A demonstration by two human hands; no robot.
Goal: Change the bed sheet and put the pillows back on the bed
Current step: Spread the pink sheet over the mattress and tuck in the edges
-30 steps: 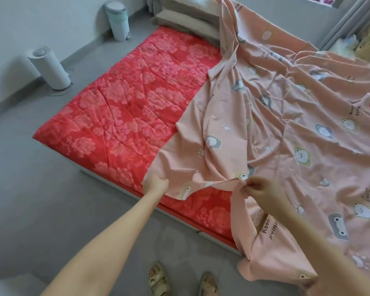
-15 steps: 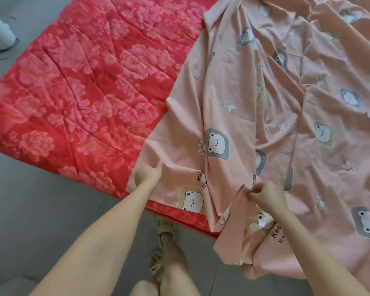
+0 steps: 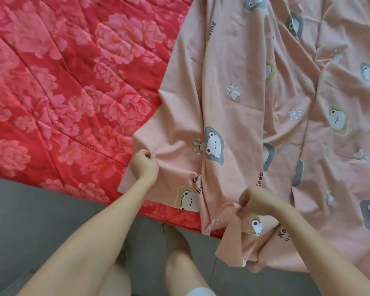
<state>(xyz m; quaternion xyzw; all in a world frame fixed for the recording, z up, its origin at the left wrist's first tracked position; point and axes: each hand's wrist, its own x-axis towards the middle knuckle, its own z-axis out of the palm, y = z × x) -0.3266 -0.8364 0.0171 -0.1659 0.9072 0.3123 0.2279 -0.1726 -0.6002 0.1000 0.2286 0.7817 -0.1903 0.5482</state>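
The pink bed sheet lay rumpled over the right part of the red floral mattress, spilling over its near edge. The left hand gripped the sheet's left border; the right hand clutched a gathered fold at that near edge.

Grey tiled floor, daylit.

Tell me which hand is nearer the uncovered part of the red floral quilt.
Left. The left hand grips the pink sheet at its edge, right beside the bare red floral quilt. The right hand pinches a bunched fold farther right, over the sheet.
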